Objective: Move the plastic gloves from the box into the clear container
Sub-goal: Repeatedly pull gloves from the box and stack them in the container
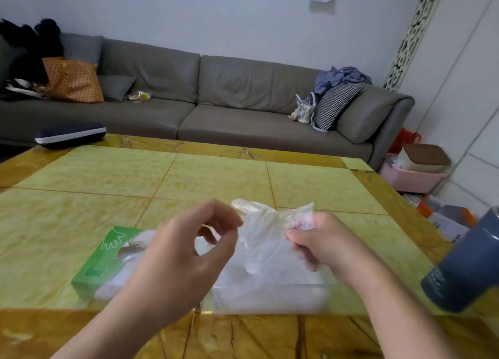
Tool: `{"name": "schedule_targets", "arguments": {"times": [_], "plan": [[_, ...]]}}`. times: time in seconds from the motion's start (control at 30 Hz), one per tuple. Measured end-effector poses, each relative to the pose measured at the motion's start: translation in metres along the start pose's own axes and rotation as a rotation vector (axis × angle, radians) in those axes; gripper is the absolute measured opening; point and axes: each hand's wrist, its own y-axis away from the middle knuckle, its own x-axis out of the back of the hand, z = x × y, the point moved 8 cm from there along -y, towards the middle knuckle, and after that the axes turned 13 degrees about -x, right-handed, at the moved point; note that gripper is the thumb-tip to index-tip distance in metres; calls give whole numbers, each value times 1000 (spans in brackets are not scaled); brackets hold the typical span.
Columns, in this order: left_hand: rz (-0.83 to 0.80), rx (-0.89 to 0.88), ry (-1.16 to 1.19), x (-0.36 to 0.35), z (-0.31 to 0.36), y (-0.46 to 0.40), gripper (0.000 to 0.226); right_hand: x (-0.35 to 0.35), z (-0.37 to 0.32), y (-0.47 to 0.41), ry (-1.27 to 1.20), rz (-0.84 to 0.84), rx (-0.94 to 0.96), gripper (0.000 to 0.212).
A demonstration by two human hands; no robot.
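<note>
- Grip: the right hand [321, 246] pinches a bunched glove [270, 223] between thumb and fingers; the left hand [189, 250] has its fingers curled at the glove's other edge, and whether it actually holds the film I cannot tell.
- The bench [216, 175] carries everything.
- The container [270, 291] sits under the glove, already cloudy with gloves.
- The box [105, 261] lies just left of it, partly behind the left hand.
- Step: a glove seems mid-transfer; next it needs lowering and tucking into the container.
- A dark cup [464, 264] stands near the right forearm and could be knocked.
</note>
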Motion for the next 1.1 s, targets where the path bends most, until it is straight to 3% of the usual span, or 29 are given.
{"name": "schedule_targets", "arguments": {"times": [0.07,0.2,0.57,0.8,0.97,1.1], "plan": [[-194,-89,-167,-34,7,-14,22,-3,-1,1,181,-13,2,25],[-489,38,-360,-96,-34,-23,31,-3,4,3,359,-17,-5,28],[-933,220,-399,-140,-65,-19,34,3,6,-16,537,250,65,11],[-989,231,-493,-152,-76,-20,57,6,-3,-7,662,321,89,18],[-1017,119,-554,-154,-75,-19,43,8,-5,0,699,329,94,22],[-984,67,-561,-155,-79,-19,37,18,-24,21,697,460,180,17]]}}
